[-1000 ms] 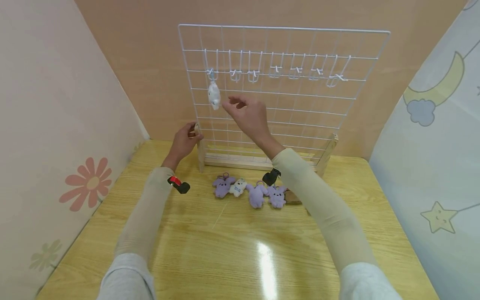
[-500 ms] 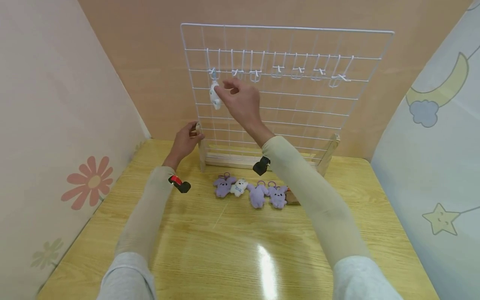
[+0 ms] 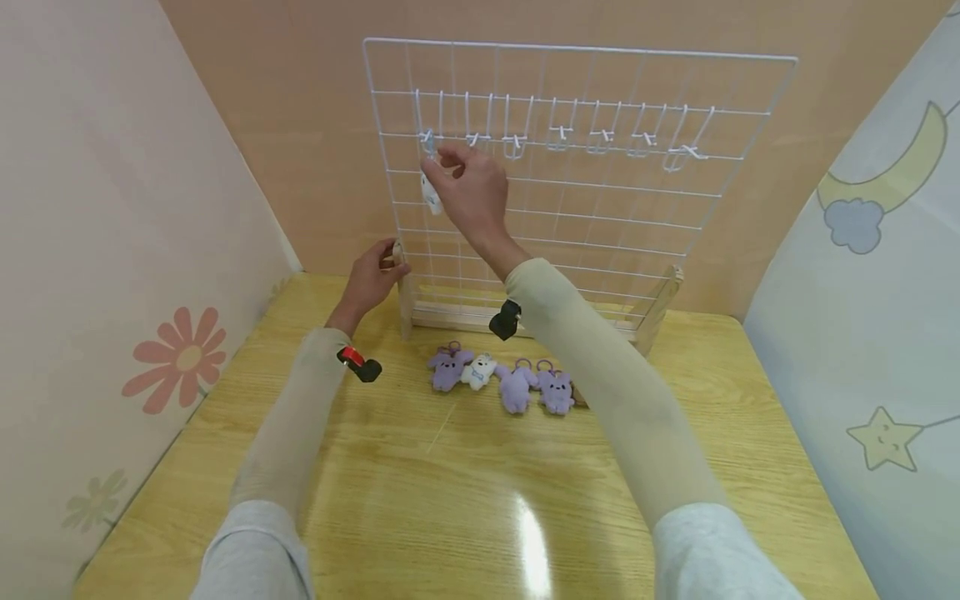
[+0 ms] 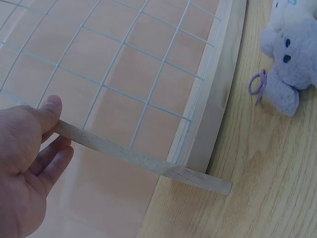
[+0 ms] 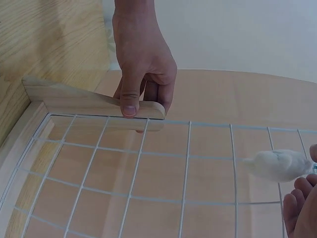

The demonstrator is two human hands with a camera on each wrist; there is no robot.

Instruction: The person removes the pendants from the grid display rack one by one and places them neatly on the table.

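A white wire grid rack [image 3: 577, 54] stands in a wooden base, with a row of white hooks [image 3: 514, 146] across its upper part. My left hand [image 3: 370, 279] grips the wooden side post [image 4: 119, 151] of the stand, thumb on one side and fingers on the other. From the leftmost hook hangs a white plush keychain [image 5: 277, 165]. My right hand [image 3: 474, 187] is at its top, thumb and fingers on either side of the light-blue clasp [image 3: 428, 142]. Whether they pinch it cannot be made out; the right wrist view cuts that hand off.
On the table before the rack lie a purple plush keychain [image 3: 447, 371], a small white one [image 3: 478, 372] and two more purple plush keychains [image 3: 515, 390]. A brown thing [image 3: 580, 398] is mostly behind the right sleeve. Patterned walls flank the table [image 3: 420, 500].
My right hand has moved left and upward from beside the white plush keychain to its top, now covering part of it. My left hand has stayed on the post.
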